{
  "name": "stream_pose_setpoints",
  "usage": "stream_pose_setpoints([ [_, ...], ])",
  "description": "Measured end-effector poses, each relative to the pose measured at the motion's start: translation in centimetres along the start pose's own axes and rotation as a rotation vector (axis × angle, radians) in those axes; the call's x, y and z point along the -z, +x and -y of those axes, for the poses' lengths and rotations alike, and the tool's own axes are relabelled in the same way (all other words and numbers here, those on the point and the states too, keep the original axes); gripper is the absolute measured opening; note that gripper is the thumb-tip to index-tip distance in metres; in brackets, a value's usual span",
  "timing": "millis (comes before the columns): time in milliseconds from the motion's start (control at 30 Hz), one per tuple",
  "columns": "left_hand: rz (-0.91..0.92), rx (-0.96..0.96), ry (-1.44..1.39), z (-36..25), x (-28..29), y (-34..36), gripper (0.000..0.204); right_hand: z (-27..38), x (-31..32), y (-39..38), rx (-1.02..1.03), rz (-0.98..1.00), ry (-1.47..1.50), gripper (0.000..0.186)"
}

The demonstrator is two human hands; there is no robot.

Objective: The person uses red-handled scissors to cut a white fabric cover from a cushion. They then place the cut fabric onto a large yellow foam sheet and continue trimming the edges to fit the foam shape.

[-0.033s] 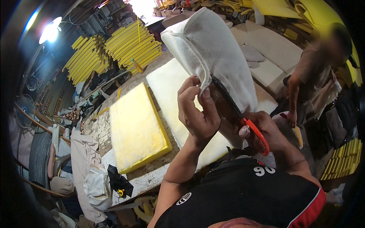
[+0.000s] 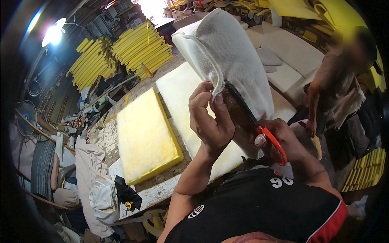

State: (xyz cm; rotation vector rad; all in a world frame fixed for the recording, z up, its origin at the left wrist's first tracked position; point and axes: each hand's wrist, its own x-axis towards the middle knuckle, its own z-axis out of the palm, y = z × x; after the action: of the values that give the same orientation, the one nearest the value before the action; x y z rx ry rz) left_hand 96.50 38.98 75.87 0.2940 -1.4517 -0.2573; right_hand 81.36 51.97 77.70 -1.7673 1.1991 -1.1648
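Note:
A cushion in a white fabric cover [image 2: 239,48] is raised in front of me, a seam running down its near side. The fingertips of my left hand [image 2: 212,117] pinch the loose edge of that cover at its lower corner. My right hand [image 2: 279,135] grips a pair of scissors [image 2: 243,105] with a red handle and dark blades. The blades lie against the cover, their tips close to my left fingertips; whether they are parted is hard to see. A thumb pokes through the red handle loop.
On the worktable [image 2: 109,139] lie a yellow foam slab [image 2: 148,137] with white padding and another pale slab [image 2: 182,93]. Yellow foam strips [image 2: 142,46] are stacked behind. Another person [image 2: 324,85] stands at the right, near a cream sofa [image 2: 287,52]. A tape measure [image 2: 129,205] lies at the front edge.
The person at the right has shifted slightly. My hands, the scissors and the cushion stay practically where they were.

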Motion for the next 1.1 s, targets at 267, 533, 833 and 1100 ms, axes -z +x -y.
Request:
stream_pose_setpoints([
  [267,0.049,0.048,-0.055,0.2,0.7,-0.8,0.017,1.4,-1.5,-0.8,-0.233,-0.048,0.127,0.083],
  [533,-0.013,-0.055,0.092,-0.1,0.9,-0.9,0.014,0.8,-2.3,-1.3,-0.164,-0.126,0.178,0.055],
  [833,-0.05,0.173,-0.058,-0.8,1.7,-0.3,0.013,-0.9,-1.0,-0.8,0.157,0.008,0.04,0.041],
  [1100,0.009,0.056,-0.021,-1.3,0.7,-1.4,0.014,-0.4,1.2,1.5,0.48,-0.622,-0.091,0.051],
])
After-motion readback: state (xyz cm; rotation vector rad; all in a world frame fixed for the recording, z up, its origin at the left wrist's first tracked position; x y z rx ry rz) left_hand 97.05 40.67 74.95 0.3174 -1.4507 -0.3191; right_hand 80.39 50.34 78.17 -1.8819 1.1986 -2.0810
